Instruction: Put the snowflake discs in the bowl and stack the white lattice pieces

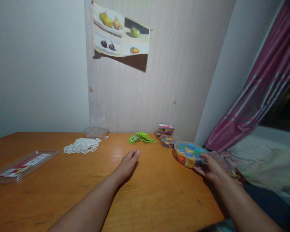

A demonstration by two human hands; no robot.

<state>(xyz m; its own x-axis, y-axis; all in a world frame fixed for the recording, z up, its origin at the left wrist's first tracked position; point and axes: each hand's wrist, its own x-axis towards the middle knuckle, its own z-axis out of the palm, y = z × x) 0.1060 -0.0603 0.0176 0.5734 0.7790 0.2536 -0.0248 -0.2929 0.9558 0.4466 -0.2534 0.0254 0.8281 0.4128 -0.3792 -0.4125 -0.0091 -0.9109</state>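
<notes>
My right hand [209,167] grips the near side of a round clear tub [188,154] filled with coloured plastic discs, at the right edge of the orange wooden table [147,193]. My left hand [128,163] lies flat on the table's middle, fingers together and stretched out, holding nothing. A pile of green plastic pieces [141,138] lies beyond the left hand. A heap of white square pieces [82,145] lies further left.
Two more small tubs of coloured pieces [166,135] stand near the wall at the back right. A clear lid [96,131] sits behind the white pieces. A flat clear tray [23,165] lies at the left. Bedding [263,161] and a curtain [263,87] lie right of the table.
</notes>
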